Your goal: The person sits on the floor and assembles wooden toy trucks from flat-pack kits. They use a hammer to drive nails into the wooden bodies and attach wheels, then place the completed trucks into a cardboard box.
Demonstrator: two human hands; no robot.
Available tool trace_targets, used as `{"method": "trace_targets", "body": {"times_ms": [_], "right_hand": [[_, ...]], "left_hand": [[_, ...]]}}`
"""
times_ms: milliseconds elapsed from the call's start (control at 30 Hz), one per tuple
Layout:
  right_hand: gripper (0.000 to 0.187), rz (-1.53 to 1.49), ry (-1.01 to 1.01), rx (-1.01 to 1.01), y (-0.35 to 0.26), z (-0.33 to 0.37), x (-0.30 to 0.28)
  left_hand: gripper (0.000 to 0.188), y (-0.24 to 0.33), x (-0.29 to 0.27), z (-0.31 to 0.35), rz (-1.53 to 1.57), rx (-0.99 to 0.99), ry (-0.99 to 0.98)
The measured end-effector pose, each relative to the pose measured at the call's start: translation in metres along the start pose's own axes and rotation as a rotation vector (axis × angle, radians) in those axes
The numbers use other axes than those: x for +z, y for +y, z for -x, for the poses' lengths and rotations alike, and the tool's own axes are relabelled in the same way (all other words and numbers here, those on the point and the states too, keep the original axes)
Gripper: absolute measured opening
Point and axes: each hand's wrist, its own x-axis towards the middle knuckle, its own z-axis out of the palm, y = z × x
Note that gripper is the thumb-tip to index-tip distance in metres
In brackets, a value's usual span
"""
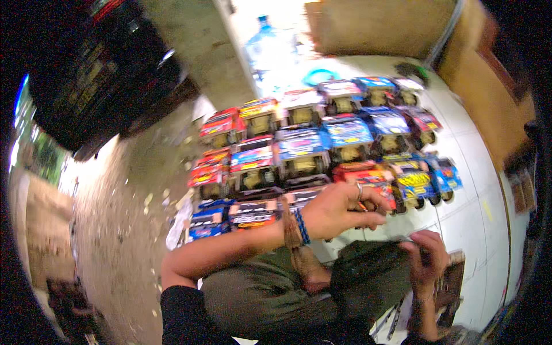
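Note:
My left hand [345,210] reaches across from the left, its fingers curled together just in front of a red boxed toy car [368,175]; whether it pinches something small is unclear. It wears a ring, a blue braided wristband and a brown tassel. My right hand [426,259] grips the edge of a dark bag [368,273] resting on my knee. Several rows of boxed toy cars [302,149] in red, blue and yellow packaging stand on the white tiled floor [471,213] ahead of me.
A large blue water bottle [267,52] and a teal ring [319,76] sit behind the toys. Brown cardboard boxes [391,23] stand at the back right. Bare dirt ground [126,201] lies left, with a dark vehicle [98,63] beyond.

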Motion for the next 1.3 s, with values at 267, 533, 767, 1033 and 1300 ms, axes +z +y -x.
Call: {"method": "trace_targets", "body": {"times_ms": [267, 533, 767, 1033, 1300], "right_hand": [[0.039, -0.499, 0.138, 1.185, 0.002, 0.077, 0.066], [0.053, -0.571, -0.137, 1.386, -0.018, 0.138, 0.083], [0.053, -0.592, -0.663, 1.256, -0.051, 0.142, 0.050], [0.060, -0.366, -0.445, 0.480, -0.021, 0.004, 0.066], [0.039, -0.381, -0.879, 0.288, -0.093, -0.140, 0.178]], "left_hand": [[0.025, 0.006, -0.171, 0.092, -0.316, -0.039, 0.593], [0.034, -0.009, -0.303, 0.172, -0.329, -0.483, 0.510], [0.036, -0.038, -0.326, 0.176, -0.342, -0.469, 0.300], [0.036, -0.047, -0.329, 0.169, -0.347, -0.476, 0.278], [0.035, -0.047, -0.331, 0.170, -0.337, -0.450, 0.250]]}}
